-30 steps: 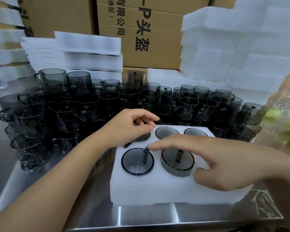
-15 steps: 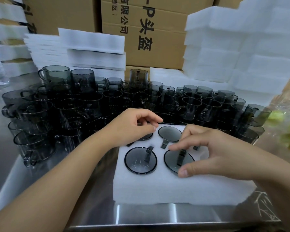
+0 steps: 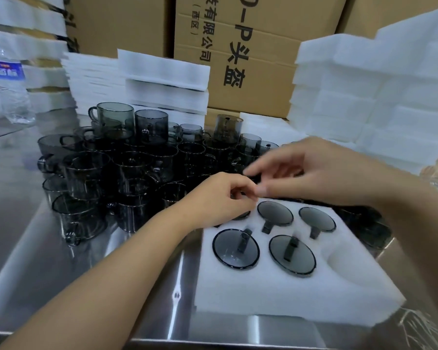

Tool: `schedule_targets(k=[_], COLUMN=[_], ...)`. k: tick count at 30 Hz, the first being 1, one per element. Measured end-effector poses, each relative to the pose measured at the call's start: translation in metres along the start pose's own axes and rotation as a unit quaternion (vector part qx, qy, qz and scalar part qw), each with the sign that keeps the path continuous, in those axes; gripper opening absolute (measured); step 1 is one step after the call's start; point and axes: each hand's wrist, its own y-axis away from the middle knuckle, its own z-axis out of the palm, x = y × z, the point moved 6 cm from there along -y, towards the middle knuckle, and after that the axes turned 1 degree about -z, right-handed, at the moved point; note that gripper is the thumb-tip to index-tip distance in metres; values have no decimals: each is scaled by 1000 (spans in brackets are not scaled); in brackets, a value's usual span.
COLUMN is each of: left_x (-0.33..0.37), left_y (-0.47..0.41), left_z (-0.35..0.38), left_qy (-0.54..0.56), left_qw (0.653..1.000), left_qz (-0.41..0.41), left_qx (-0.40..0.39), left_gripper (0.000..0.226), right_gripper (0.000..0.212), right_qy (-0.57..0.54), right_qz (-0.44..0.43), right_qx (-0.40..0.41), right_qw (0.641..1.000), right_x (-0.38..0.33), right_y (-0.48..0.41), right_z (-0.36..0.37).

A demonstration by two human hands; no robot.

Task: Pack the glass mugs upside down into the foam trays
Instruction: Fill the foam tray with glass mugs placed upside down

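On a steel table (image 3: 61,248) backed by cardboard boxes (image 3: 250,72) and foam stacks (image 3: 377,97), a foam tray (image 3: 288,294) holds smoky glass mugs (image 3: 235,248) upside down in its pockets. The left hand (image 3: 220,198) curls over the back-left pocket; whether it grips anything cannot be told. The right hand (image 3: 314,170), blurred, has its fingers loosely stretched above the loose mugs (image 3: 137,168).

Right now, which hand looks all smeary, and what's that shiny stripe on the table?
Head view: the right hand is smeared at its fingers, while the left hand looks sharper. Head view: the stripe is light glaring off the metal table.
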Motion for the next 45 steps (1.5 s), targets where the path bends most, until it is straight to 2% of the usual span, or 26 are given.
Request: schedule_targets(k=[2,4,7,11,15,18,20,22,25,28,32,36,41,45], left_x=[-1,-1,-3,-3,3,6,6,4,4,3,0,-3,-4,1], left_y=[1,1,1,2,3,4,4,4,4,2,0,-2,-5,-2], left_z=[0,0,-1,-1,-2,-2,-1,-1,-2,-2,-3,-5,-5,-2], left_qy=[-3,4,8,8,-2,-12,-14,-8,4,8,12,23,74,67], left_qw=[1000,1000,1000,1000,1000,1000,1000,1000,1000,1000,999,998,996,997], left_qz=[-6,-10,-14,-16,-13,-15,-18,-21,-16,-13,-16,-27,-22,12], left_qx=[4,5,6,8,5,3,1,5,14,19,27,47,55,24], left_gripper=[28,27,29,29,29,51,54,52,40,24,17,22,30,59], right_gripper=[24,32,49,61,48,38,28,20,18,16,9,13,17,24], right_qy=[24,105,183,161,138,118,102,89,84,55,26,4,5,5], right_qz=[-31,-53,-65,-73,-80,-85,-93,-101,-110,-123,-131,-126,-93,-93], right_qx=[76,107,105,66,52,78,101,116,139,218,317,344,358,366], right_qw=[996,987,975,982,986,986,985,984,981,967,939,931,929,926], right_x=[-12,-25,-36,-39,-35,-31,-30,-30,-28,-25,-10,12,36,36], right_y=[-33,-69,-116,-148,-158,-160,-159,-157,-148,-124,-72,-19,16,21], right_z=[-11,-13,-5,18,36,40,40,40,35,15,-10,-14,16,27])
